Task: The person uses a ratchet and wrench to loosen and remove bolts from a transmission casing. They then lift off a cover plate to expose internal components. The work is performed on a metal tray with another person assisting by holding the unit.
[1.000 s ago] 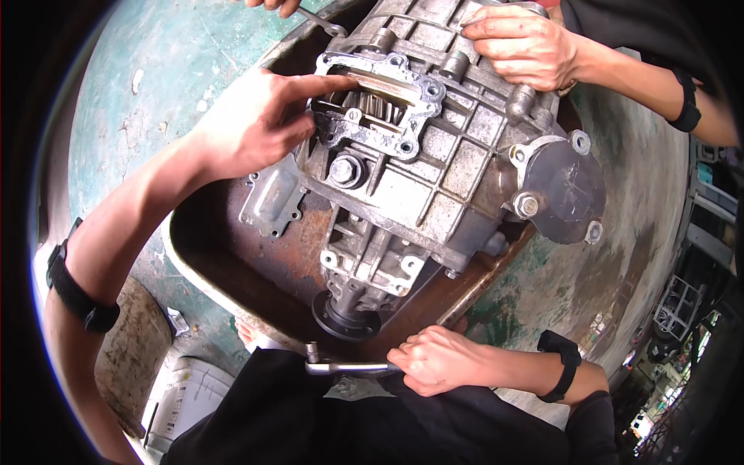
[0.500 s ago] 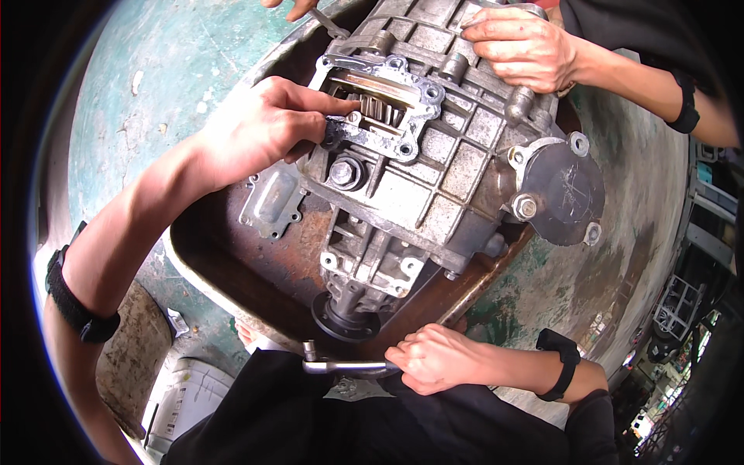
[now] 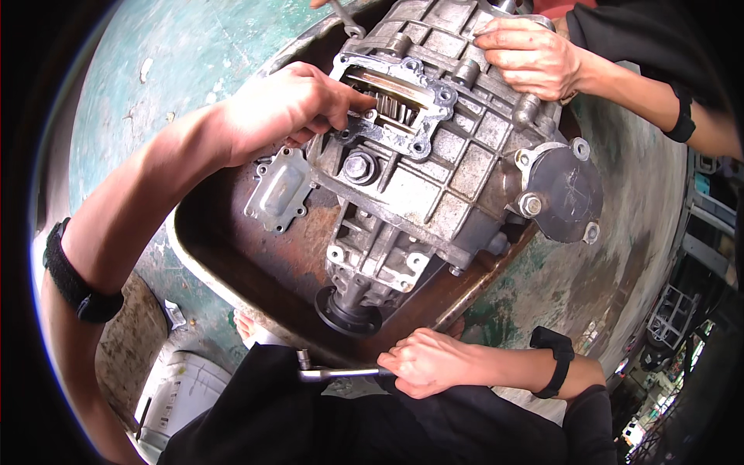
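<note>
A grey cast-metal gearbox (image 3: 434,182) lies in a rusty metal tray, with gear teeth (image 3: 391,110) showing through its rectangular opening. My left hand (image 3: 291,112) is at the opening's left side. Its index finger reaches over the rim to the gears, while the other fingers hang loosely bent and hold nothing. In front of my lap, my right hand (image 3: 426,363) is wrapped round the handle of a ratchet wrench (image 3: 341,373), whose socket points up at the left end. A small metal cover (image 3: 280,190) with bolt holes rests in the tray below my left hand.
At the far right, a co-worker's hand (image 3: 531,58) rests on the gearbox. A wrench (image 3: 349,19) shows at the top by another, mostly cut-off hand. The tray's rim (image 3: 232,298) curves close to my knees. A white bucket (image 3: 182,399) stands at lower left.
My left thumb and fingers have come off the opening's rim, leaving the index finger extended. The gearbox sits slightly farther right in the picture. My right hand keeps the ratchet wrench almost still.
</note>
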